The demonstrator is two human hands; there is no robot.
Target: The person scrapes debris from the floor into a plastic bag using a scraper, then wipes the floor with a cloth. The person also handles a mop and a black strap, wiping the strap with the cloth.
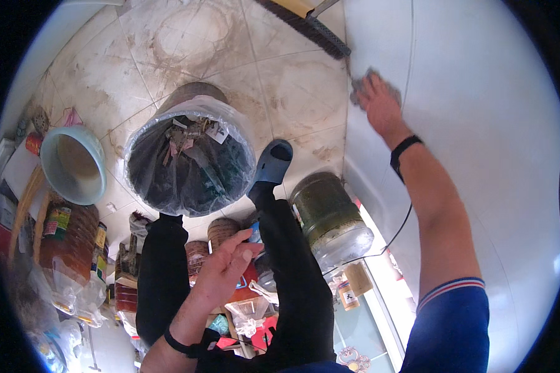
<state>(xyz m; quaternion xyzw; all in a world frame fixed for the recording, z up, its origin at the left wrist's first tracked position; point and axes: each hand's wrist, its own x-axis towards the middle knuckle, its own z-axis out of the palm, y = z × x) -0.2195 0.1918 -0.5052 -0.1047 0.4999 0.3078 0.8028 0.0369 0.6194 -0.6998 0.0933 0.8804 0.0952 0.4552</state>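
Observation:
My right hand (pixel 378 105) presses a grey cloth (pixel 391 89) flat against the white wall surface (pixel 462 126), low down near the floor, with the arm stretched out. A thin cord or line runs along that surface beside the cloth. My left hand (pixel 226 265) hangs in front of my legs, fingers apart, holding nothing. Ahead of my feet stands a trash bin (pixel 193 93) lined with a clear plastic bag (pixel 135 158); scraps of paper and dirt lie inside it. One blue-grey slipper (pixel 275 161) shows beside the bin.
A broom (pixel 326 37) rests at the top near the wall. Left of the bin is a pale blue basin (pixel 98 144). A large green-tinted jar (pixel 324 214) stands right of my leg. Several bottles and large jugs (pixel 70 247) crowd the lower left. Brown stains mark the tiled floor (pixel 289 93).

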